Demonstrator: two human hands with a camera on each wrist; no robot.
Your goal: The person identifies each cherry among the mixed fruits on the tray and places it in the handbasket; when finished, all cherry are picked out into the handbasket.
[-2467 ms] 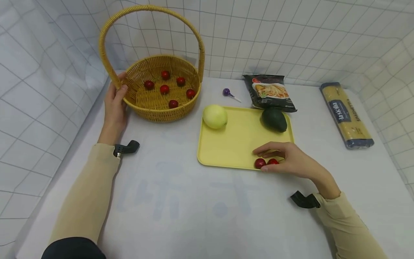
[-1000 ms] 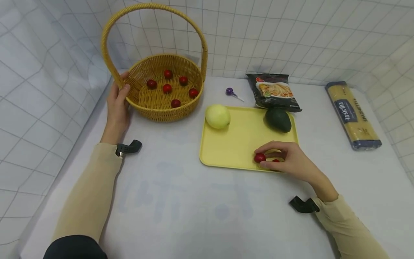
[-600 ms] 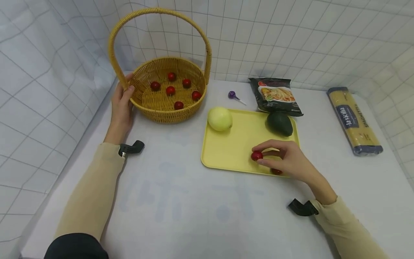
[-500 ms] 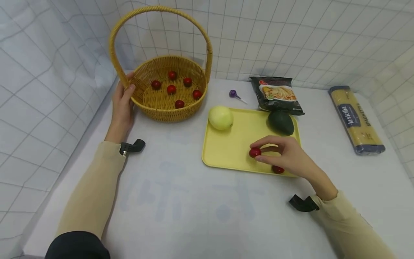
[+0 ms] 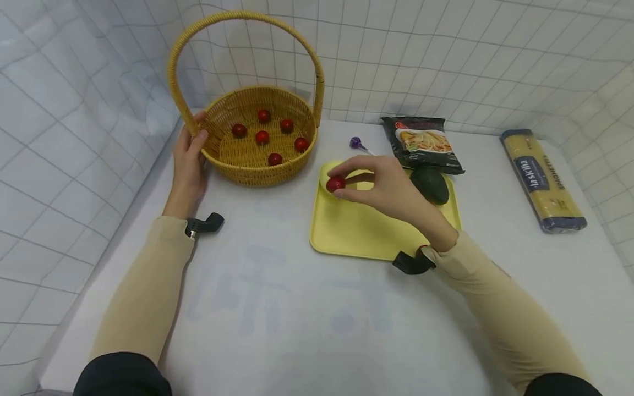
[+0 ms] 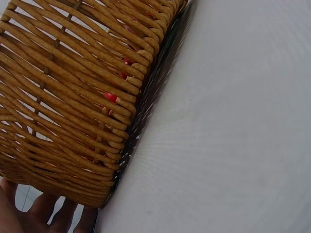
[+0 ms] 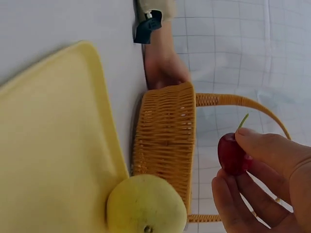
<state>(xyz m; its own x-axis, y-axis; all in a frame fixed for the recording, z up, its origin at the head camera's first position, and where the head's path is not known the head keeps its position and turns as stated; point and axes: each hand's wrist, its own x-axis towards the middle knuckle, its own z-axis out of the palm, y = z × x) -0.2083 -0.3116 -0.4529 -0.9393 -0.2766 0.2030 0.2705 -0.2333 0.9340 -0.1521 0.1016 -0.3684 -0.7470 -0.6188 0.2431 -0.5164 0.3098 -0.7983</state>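
My right hand [image 5: 386, 184] pinches a dark red cherry [image 5: 335, 183] between thumb and fingertips, above the left part of the yellow tray [image 5: 342, 242]. In the right wrist view, the cherry's green stem [image 7: 244, 120] sticks up past the thumb. Below and behind it is a pale yellow-green round fruit [image 7: 146, 204], partly covered by the hand in the head view. My left hand [image 5: 188, 165] grips the left side of the wicker basket [image 5: 257, 175], its thumb over the rim. Several cherries [image 5: 262, 137] lie spread inside the basket. Another cherry [image 5: 424, 251] on the tray is mostly hidden by the right wrist.
An avocado [image 5: 430, 186] sits at the tray's back right corner. Behind it lie a black noodle packet [image 5: 423, 144] and a purple lollipop [image 5: 356, 143]. A spaghetti packet [image 5: 542, 181] lies far right. The basket's tall handle [image 5: 245, 15] arches over its opening.
My right hand has picked a cherry off the tray's front right and carried it left and back, over to the round fruit. My left hand stays on the basket.
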